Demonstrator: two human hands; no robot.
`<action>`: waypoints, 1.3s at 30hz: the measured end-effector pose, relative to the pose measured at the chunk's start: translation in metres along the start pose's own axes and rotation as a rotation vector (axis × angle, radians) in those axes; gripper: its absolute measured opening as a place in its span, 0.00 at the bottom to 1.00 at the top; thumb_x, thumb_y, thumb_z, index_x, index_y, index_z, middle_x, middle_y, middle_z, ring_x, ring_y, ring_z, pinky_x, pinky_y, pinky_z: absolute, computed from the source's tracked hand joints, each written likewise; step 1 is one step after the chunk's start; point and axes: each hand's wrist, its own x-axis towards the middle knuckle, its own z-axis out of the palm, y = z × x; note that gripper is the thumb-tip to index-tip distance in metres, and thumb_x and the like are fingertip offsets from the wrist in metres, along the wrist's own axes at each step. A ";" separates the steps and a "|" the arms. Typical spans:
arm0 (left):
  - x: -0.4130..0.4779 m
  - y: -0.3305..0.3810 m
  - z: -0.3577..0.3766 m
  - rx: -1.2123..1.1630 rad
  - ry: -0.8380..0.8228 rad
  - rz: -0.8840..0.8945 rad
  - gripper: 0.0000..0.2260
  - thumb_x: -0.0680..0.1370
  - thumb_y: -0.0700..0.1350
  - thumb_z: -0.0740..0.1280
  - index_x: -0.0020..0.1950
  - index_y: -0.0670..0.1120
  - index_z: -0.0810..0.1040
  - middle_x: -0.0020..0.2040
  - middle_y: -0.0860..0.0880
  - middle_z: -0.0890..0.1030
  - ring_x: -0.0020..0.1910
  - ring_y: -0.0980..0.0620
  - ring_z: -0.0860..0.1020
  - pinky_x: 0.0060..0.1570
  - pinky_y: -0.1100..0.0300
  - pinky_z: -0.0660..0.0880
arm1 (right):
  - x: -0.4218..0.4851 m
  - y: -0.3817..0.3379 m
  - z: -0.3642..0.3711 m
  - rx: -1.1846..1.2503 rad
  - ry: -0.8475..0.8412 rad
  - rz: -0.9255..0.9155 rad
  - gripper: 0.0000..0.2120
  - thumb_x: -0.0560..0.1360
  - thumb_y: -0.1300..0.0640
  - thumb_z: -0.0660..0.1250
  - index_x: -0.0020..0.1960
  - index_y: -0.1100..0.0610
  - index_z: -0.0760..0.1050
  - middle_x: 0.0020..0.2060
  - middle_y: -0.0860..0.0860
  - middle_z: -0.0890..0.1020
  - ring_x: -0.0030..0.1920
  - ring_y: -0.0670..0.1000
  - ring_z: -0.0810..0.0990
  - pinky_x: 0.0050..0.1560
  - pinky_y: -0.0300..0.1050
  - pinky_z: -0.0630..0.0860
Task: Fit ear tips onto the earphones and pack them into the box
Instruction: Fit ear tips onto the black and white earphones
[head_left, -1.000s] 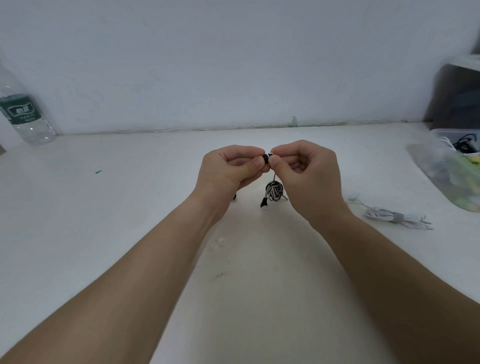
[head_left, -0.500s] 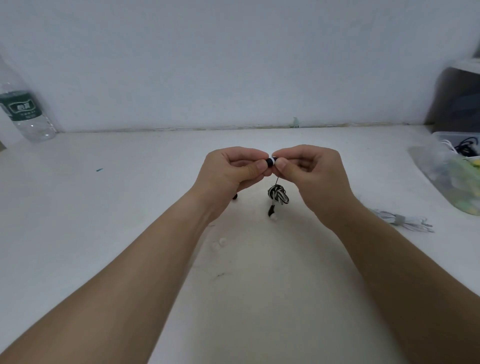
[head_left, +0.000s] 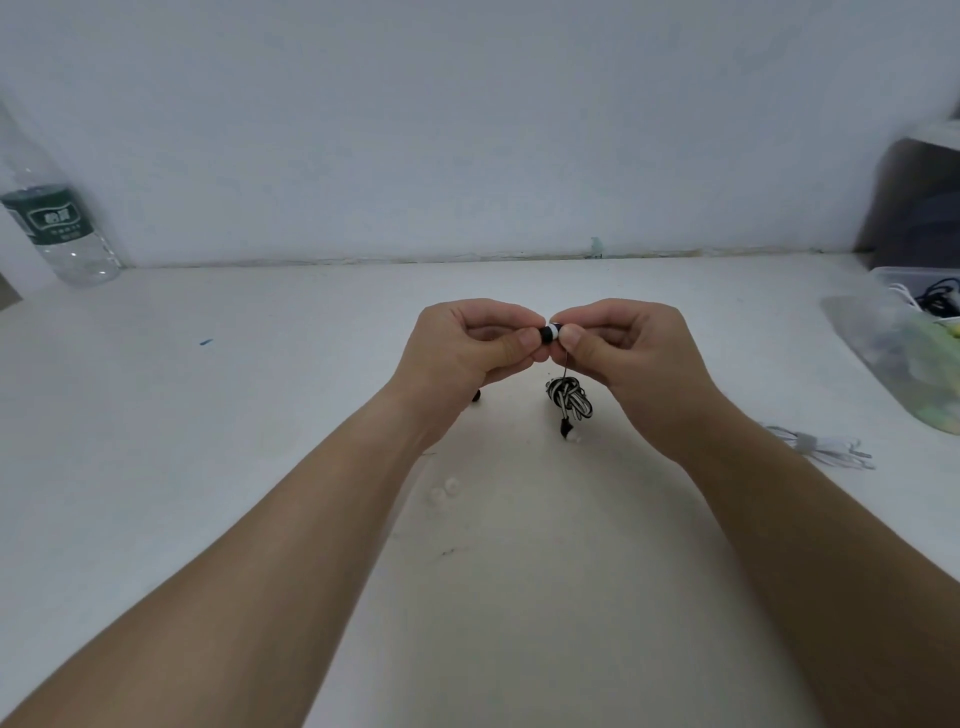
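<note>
Earbud (head_left: 551, 332), frame centre, above desk (head_left: 260, 415): pinched end to end by left hand (head_left: 467, 348) and right hand (head_left: 628, 343), both grips curled tight. Cable (head_left: 569, 397) dangled below. Fitting probably wanted square, twisting pressure till seated.

- Yr earbud (head_left: 550, 332), centre: black w/ a white band.
- Cord bundle (head_left: 569, 397) below it: black & white stripes.
- Two ear tips (head_left: 444, 488), nearer u: translucent white.
- Cable (head_left: 821, 447), right: white.
- Bottle (head_left: 52, 223), far left: clear, dark green label w/ white print.
- Table (head_left: 260, 467): white; tiny blue speck (head_left: 205, 342) on the left.
- Box (head_left: 872, 338), far right: clear, w/ black & yellow-green contents.
</note>
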 end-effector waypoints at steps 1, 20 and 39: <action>0.000 0.000 0.000 0.005 0.007 0.004 0.05 0.76 0.31 0.70 0.49 0.38 0.83 0.42 0.42 0.86 0.43 0.48 0.85 0.48 0.61 0.80 | 0.000 0.000 0.001 -0.012 0.005 -0.004 0.07 0.77 0.70 0.68 0.49 0.61 0.82 0.39 0.59 0.86 0.42 0.52 0.86 0.51 0.42 0.81; 0.000 -0.001 0.006 0.150 0.082 0.082 0.08 0.74 0.31 0.72 0.52 0.38 0.82 0.44 0.40 0.86 0.45 0.47 0.86 0.48 0.59 0.81 | -0.001 0.003 0.008 -0.128 0.154 -0.050 0.03 0.76 0.64 0.71 0.47 0.58 0.83 0.36 0.56 0.86 0.39 0.54 0.83 0.49 0.56 0.81; -0.003 0.008 0.003 0.094 0.053 -0.025 0.07 0.77 0.33 0.70 0.51 0.41 0.85 0.42 0.42 0.86 0.43 0.49 0.86 0.45 0.62 0.81 | 0.001 -0.006 0.005 -0.343 0.075 -0.231 0.12 0.74 0.66 0.74 0.43 0.50 0.81 0.33 0.43 0.83 0.37 0.44 0.82 0.43 0.40 0.80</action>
